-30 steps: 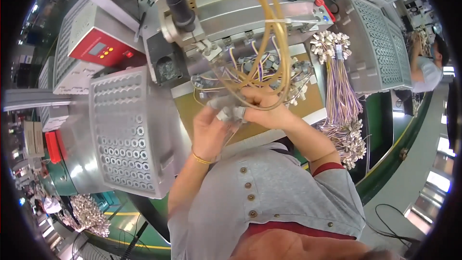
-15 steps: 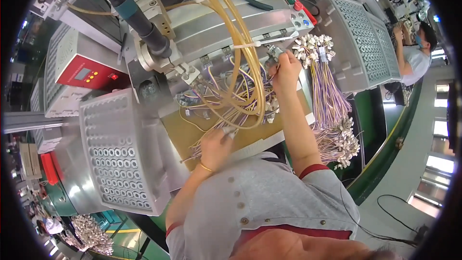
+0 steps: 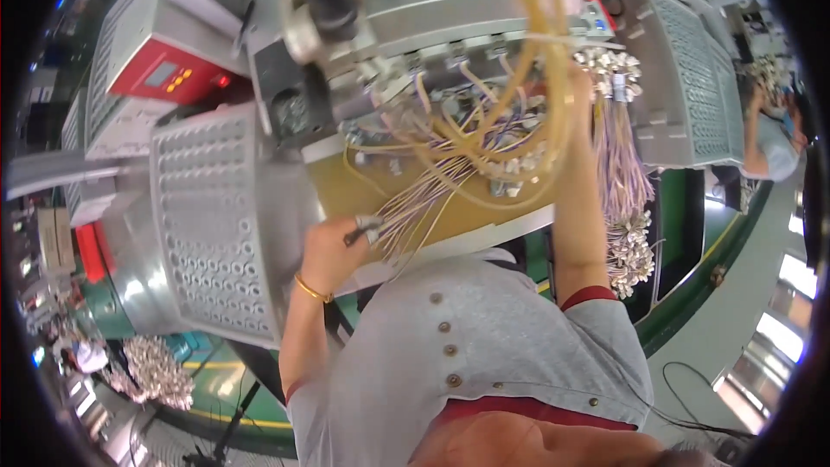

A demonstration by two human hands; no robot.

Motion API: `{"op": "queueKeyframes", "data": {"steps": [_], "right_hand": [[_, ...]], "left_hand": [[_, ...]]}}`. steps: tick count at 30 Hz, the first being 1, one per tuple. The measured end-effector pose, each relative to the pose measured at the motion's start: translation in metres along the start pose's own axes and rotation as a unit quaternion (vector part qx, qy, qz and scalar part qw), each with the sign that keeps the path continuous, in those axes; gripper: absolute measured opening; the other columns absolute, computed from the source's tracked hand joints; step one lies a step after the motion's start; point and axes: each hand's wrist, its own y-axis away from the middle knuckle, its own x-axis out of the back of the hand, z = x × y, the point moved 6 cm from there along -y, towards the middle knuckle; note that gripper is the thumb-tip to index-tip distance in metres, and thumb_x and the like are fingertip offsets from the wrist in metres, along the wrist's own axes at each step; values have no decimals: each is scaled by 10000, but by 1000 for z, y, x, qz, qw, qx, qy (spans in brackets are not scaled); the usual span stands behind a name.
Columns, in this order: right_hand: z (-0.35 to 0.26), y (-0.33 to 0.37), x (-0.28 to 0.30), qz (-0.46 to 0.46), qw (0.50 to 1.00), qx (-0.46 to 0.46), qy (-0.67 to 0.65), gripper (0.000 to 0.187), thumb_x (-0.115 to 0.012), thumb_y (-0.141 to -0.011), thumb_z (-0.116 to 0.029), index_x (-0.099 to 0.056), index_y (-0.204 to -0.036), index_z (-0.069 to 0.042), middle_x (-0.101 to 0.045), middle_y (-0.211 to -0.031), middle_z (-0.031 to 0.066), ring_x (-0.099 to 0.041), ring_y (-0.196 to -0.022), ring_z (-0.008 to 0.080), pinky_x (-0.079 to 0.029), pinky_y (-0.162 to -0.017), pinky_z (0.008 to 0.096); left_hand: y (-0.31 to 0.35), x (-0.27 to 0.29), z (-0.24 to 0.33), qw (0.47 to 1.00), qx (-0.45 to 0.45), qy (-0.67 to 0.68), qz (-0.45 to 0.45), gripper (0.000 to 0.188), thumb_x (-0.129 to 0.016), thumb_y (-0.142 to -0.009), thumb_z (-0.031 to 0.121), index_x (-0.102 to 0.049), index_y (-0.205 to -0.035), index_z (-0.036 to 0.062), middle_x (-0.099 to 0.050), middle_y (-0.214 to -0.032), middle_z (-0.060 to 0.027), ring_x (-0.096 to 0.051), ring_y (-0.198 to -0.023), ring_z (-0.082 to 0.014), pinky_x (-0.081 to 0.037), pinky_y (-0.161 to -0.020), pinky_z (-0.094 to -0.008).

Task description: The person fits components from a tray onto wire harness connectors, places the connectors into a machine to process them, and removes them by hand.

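My left hand (image 3: pixel 330 252) is closed at the left end of a bundle of thin white and purple wires (image 3: pixel 424 199). A small grey and dark piece (image 3: pixel 361 230) shows at its fingertips; what the fingers grip is too small to make out. The wires run from a tangle on the tan work board (image 3: pixel 346 186) below the machine's row of metal clamps (image 3: pixel 457 55). My right hand (image 3: pixel 582 91) reaches up to the right end of this row. Looped yellowish tubes (image 3: pixel 560 117) pass in front of its fingers and hide them.
A red-fronted control box (image 3: pixel 169 75) stands at the left, above a grey perforated block (image 3: pixel 212 216). Bundled wires with white connectors (image 3: pixel 618 173) hang at the right, beside another perforated block (image 3: pixel 683 78). A co-worker (image 3: pixel 778 138) sits at the far right.
My left hand has moved left, and the wires fan out more toward it. My right hand remains near the right end of the clamps, now behind the tubes. The whole view has shifted.
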Motion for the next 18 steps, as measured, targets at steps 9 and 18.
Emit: {"op": "queueKeyframes", "data": {"steps": [9,18], "right_hand": [[-3,131,-67,-260,861,326,290,119,-603,-649,-75,-498,-681,-29,-502,-636,72,-504,-569,214,-403,-505,309],[-17,194,-150,-451,736,475,171,230,-628,-553,-8,-407,-614,-31,-411,-637,78,-455,-535,218,-380,-456,316]], "left_hand": [[31,54,15,965,-80,-33,247,205,-630,-659,1,-642,-857,51,-597,-698,-54,-514,-592,-111,-413,-533,-216],[28,29,-22,901,27,423,91,240,-623,-713,1,-581,-948,-27,-617,-801,-80,-562,-636,-110,-466,-576,-228]]}}
